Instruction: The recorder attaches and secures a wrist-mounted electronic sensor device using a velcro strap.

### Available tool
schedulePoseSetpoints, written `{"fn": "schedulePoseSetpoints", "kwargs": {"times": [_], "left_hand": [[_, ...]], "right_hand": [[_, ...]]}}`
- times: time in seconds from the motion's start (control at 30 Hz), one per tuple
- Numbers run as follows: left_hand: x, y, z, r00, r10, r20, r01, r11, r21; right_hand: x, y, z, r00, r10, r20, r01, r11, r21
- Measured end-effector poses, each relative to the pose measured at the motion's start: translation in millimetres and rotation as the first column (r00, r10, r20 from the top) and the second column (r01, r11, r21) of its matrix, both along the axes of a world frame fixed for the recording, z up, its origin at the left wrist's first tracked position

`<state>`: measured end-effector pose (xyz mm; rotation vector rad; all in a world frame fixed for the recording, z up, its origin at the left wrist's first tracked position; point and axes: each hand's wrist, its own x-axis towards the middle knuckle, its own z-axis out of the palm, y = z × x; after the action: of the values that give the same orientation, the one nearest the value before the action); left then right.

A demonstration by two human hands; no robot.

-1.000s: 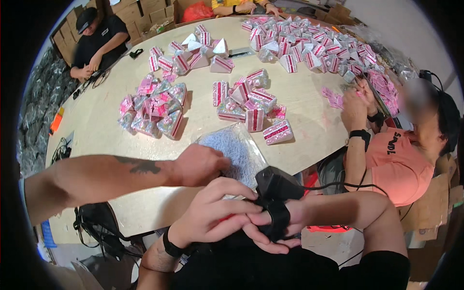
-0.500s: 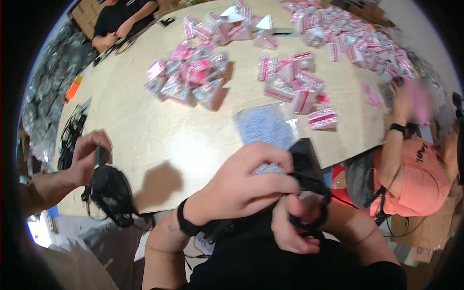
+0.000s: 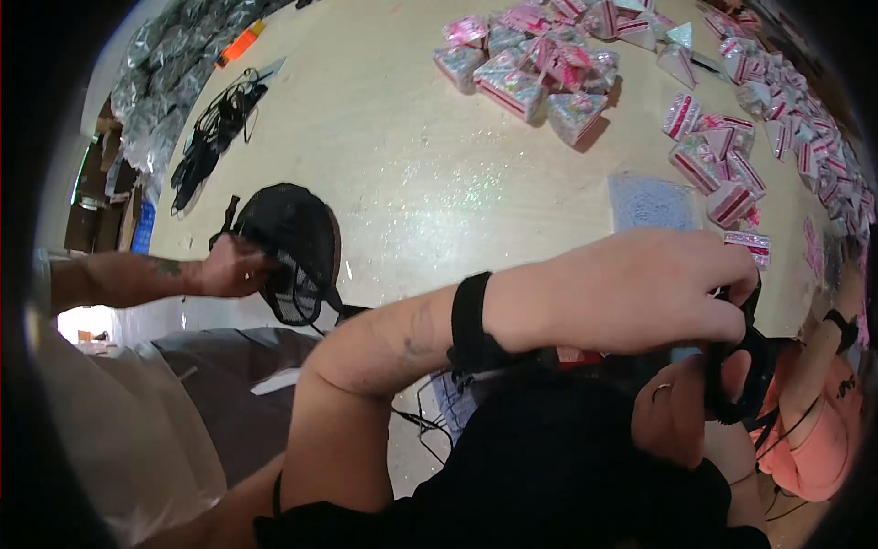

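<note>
Pinching the black strap [image 3: 755, 361] at the right hand [image 3: 672, 412], whose own grip cannot be told, the left hand [image 3: 622, 288] stays near the table [image 3: 384, 137]. A co-worker's hand [image 3: 236, 267] has moved onto the black cap [image 3: 291, 224], apparently leaving the strap alone.

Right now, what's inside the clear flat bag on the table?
Pale blue strands show through the clear bag. Its near edge is hidden behind the wearer's left hand, so contents there can't be seen.

The pale table [image 3: 393, 156] bears pink wedges [image 3: 512, 87], a bag of bluish strands [image 3: 654, 203], and black cables [image 3: 216, 137].
</note>
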<state>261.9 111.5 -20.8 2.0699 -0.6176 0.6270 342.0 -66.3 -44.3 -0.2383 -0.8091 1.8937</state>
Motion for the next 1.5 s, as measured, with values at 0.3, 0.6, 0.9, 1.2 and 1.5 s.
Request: {"fn": "schedulePoseSetpoints", "kwargs": {"times": [0.3,0.6,0.9,1.2,1.5], "left_hand": [[2,13,3,0.997,-0.028,-0.068,0.028,1.000,0.010],[-5,21,19,0.992,0.112,-0.050,-0.110,0.992,0.055],[2,-8,35,0.958,0.278,-0.076,-0.277,0.961,0.023],[16,-21,23,0.919,0.329,0.219,-0.374,0.904,0.208],[9,-30,30,0.899,0.361,0.248,-0.427,0.847,0.316]], "right_hand": [[-12,-2,-1,0.922,-0.304,0.241,0.335,0.937,-0.098],[-5,-16,68,0.500,-0.321,0.804,0.668,0.734,-0.122],[25,-19,73,-0.569,-0.787,0.239,-0.033,0.313,0.949],[16,3,49,0.449,-0.893,0.026,0.892,0.446,-0.074],[36,-11,49,0.406,-0.869,0.284,0.817,0.484,0.313]]}}
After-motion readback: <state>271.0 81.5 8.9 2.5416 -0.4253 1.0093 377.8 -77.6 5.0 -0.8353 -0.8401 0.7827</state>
